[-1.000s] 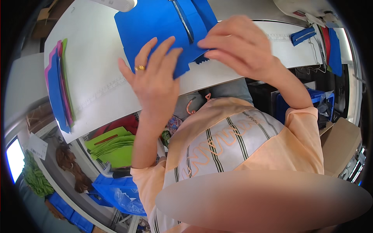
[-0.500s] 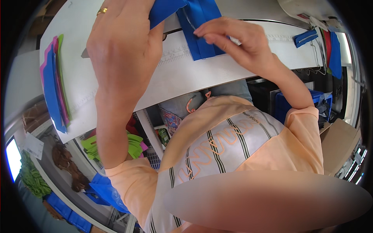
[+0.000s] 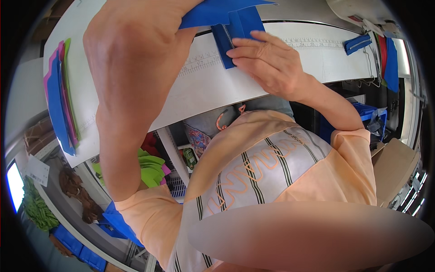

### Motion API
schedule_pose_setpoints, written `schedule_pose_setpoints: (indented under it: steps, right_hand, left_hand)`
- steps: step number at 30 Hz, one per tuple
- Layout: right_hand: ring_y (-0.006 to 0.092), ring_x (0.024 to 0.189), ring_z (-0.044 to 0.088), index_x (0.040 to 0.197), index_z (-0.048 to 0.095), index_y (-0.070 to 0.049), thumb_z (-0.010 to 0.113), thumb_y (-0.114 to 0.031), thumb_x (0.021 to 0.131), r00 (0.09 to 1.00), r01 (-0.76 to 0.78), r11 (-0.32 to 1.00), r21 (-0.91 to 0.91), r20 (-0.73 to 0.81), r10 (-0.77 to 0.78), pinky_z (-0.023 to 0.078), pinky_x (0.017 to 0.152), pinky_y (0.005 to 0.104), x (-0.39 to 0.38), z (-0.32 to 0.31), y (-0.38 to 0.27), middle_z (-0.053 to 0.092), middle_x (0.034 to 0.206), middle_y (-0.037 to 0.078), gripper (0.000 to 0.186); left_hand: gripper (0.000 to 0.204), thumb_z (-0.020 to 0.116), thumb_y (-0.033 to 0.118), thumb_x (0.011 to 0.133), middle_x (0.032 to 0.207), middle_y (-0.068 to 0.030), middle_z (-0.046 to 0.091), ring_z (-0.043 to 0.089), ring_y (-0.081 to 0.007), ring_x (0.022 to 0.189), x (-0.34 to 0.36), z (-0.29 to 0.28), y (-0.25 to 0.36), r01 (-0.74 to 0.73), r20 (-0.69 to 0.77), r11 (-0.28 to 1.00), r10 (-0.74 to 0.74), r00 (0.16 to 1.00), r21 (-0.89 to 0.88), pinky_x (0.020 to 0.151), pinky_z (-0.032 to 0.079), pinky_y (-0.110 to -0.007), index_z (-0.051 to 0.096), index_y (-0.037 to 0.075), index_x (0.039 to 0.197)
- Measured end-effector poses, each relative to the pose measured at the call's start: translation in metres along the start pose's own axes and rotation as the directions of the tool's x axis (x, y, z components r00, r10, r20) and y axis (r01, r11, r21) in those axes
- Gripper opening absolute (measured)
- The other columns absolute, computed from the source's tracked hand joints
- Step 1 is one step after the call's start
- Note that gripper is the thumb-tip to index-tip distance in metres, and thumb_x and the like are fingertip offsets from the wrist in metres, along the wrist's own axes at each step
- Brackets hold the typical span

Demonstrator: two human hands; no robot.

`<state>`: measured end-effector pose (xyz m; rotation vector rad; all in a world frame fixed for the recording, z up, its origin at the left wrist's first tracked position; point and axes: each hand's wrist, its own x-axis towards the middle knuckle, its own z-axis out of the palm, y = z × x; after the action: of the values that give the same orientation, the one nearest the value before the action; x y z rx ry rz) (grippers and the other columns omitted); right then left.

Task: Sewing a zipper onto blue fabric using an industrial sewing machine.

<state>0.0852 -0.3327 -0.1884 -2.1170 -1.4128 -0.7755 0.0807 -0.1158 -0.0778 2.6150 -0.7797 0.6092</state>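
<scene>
A blue fabric piece with a zipper [image 3: 220,45] lies on the white table across a printed ruler scale. My right hand [image 3: 272,63] rests at its near right edge, fingers stretched out and fingertips touching the fabric beside the zipper. At the upper left, my left hand [image 3: 136,50] is curled, with the back of it toward me. A raised blue fabric flap [image 3: 206,16] comes out from beside its fingers and overlaps the zippered piece. The left fingertips are hidden behind the hand and past the top edge.
A stack of coloured fabric pieces [image 3: 56,99] lies at the table's left end. A small blue zippered piece [image 3: 358,44] sits at the right, near hanging coloured pieces [image 3: 390,63]. Green pieces [image 3: 149,165] are below the table, and a cardboard box [image 3: 396,167] stands at right.
My right hand has gone from pinched fingers at the zipper to fingers spread lower on the fabric. My left hand has shifted left, and the flap now reaches further right over the zippered piece.
</scene>
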Motion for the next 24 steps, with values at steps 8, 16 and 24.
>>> schedule_pose_setpoints:
  steps: [8,16,24]
  right_hand:
    - [0.0220,0.092,0.069,0.087,0.068,0.001,0.071,-0.003,0.072,0.998,-0.026,1.000,0.011,0.058,0.026,0.057,0.083,0.0369,-0.007,0.008,-0.004,0.071,0.097,0.011,0.015]
    - [0.0232,0.089,0.069,0.084,0.066,0.001,0.069,-0.003,0.072,0.997,0.041,0.999,-0.007,0.068,-0.040,0.057,0.083,0.0372,-0.006,0.012,-0.005,0.069,0.098,0.012,0.013]
    - [0.0245,0.093,0.069,0.086,0.066,0.003,0.070,-0.001,0.071,0.991,0.049,0.998,-0.032,0.126,-0.045,0.057,0.081,0.0371,-0.008,0.011,-0.006,0.069,0.099,0.013,0.016]
  left_hand:
    - [0.021,0.074,-0.003,0.063,0.076,-0.0111,0.064,0.063,-0.0217,0.067,0.007,0.015,0.011,-0.112,-0.291,0.990,0.081,0.953,-0.089,0.058,0.047,-0.028,0.069,-0.003,0.083]
    - [0.021,0.072,-0.006,0.062,0.076,-0.0121,0.064,0.064,-0.0219,0.066,0.004,0.021,0.005,-0.099,-0.278,0.979,0.046,0.959,-0.179,0.058,0.048,-0.027,0.069,-0.004,0.083]
    - [0.021,0.072,-0.006,0.062,0.075,-0.0122,0.063,0.063,-0.0221,0.065,0.004,0.021,0.004,-0.092,-0.256,0.984,0.050,0.965,-0.154,0.058,0.048,-0.028,0.069,-0.004,0.082]
